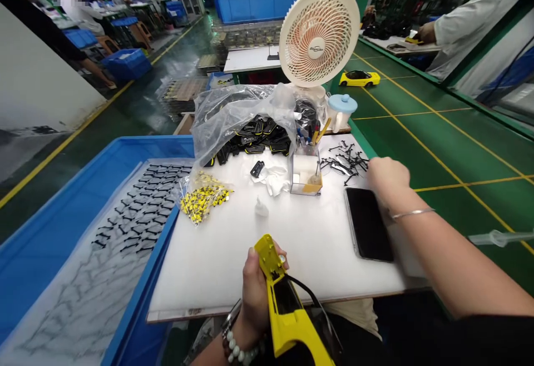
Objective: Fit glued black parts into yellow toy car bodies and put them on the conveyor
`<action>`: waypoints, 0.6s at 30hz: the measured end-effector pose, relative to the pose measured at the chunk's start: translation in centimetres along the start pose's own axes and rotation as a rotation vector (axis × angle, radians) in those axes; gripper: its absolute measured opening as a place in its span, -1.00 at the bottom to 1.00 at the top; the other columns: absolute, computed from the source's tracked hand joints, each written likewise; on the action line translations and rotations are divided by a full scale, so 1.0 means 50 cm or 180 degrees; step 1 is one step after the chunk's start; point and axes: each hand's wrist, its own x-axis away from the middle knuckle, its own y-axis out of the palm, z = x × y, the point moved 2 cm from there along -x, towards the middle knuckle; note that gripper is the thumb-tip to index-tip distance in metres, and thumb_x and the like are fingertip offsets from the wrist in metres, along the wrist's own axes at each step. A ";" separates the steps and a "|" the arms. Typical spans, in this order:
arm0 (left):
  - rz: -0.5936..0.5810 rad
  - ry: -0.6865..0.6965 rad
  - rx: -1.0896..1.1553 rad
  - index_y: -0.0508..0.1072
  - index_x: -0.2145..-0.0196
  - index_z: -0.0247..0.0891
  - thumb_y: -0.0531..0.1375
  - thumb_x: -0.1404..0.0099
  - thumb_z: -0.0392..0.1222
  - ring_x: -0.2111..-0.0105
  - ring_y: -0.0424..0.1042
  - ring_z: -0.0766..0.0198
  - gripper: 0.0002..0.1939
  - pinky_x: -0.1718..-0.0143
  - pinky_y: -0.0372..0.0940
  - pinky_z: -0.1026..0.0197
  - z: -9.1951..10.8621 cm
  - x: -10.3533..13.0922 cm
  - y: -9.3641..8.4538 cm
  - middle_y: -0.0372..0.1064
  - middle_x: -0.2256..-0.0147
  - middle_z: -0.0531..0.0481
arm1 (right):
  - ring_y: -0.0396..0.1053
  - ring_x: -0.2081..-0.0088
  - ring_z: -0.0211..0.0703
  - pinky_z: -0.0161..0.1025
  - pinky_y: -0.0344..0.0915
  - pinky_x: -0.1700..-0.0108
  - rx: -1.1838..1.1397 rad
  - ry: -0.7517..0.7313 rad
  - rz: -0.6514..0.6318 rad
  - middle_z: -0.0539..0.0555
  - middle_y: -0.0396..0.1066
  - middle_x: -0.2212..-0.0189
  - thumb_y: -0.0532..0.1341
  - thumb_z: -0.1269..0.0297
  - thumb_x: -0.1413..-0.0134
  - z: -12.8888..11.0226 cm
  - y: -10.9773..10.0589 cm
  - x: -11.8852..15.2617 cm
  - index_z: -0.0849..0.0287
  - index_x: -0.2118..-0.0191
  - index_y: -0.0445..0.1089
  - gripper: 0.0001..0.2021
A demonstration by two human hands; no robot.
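Observation:
Low in the centre, my left hand (255, 293) is closed around a yellow toy car body (287, 324) with dark windows. A yellow panel (269, 255) stands raised at its upper end, and a thin black strip curves off its side. At the table's right edge, my right hand (389, 179) is closed in a fist, its fingertips turned away from view. Whatever it may hold is hidden. Just left of that hand lies a scatter of thin black plastic parts (344, 160). A dark-screened phone (367, 224) lies flat below the fist.
Yellow small parts (202, 202) spill from a clear bag; black parts (254, 135) fill a larger bag behind. A clear box (306, 179), lidded mug (342, 111) and fan (319, 35) stand beyond. A blue bin (120, 152) at left holds rows of black parts.

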 end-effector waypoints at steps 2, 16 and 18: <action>0.0053 -0.0013 0.0095 0.50 0.48 -0.28 0.21 -0.16 0.21 0.51 0.27 0.29 -0.56 0.48 0.17 0.27 -0.002 0.002 -0.001 0.33 0.52 0.02 | 0.46 0.27 -0.03 -0.13 0.31 0.25 -0.0162 0.0009 0.0344 0.21 0.43 0.46 0.21 0.33 -0.19 -0.024 -0.040 0.041 0.29 0.46 0.42 -0.78; -0.0067 -0.0302 0.0183 0.44 0.43 -0.25 0.18 -0.17 0.22 0.34 0.45 0.07 -0.57 0.21 0.31 0.09 0.002 0.020 0.020 0.38 0.52 -0.02 | 0.34 0.59 -0.36 -0.47 0.28 0.55 -0.3002 -0.1658 -0.0574 -0.05 0.40 0.62 0.20 0.43 -0.06 -0.262 -0.028 0.320 0.20 0.48 0.39 -0.88; -0.0058 -0.0243 0.0172 0.43 0.46 -0.25 0.19 -0.16 0.19 0.30 0.46 0.02 -0.60 0.18 0.33 0.06 0.005 0.019 0.026 0.39 0.51 -0.03 | 0.34 0.59 -0.35 -0.46 0.28 0.55 -0.2945 -0.1717 -0.0451 -0.04 0.39 0.61 0.18 0.43 -0.08 -0.260 -0.027 0.320 0.20 0.47 0.38 -0.87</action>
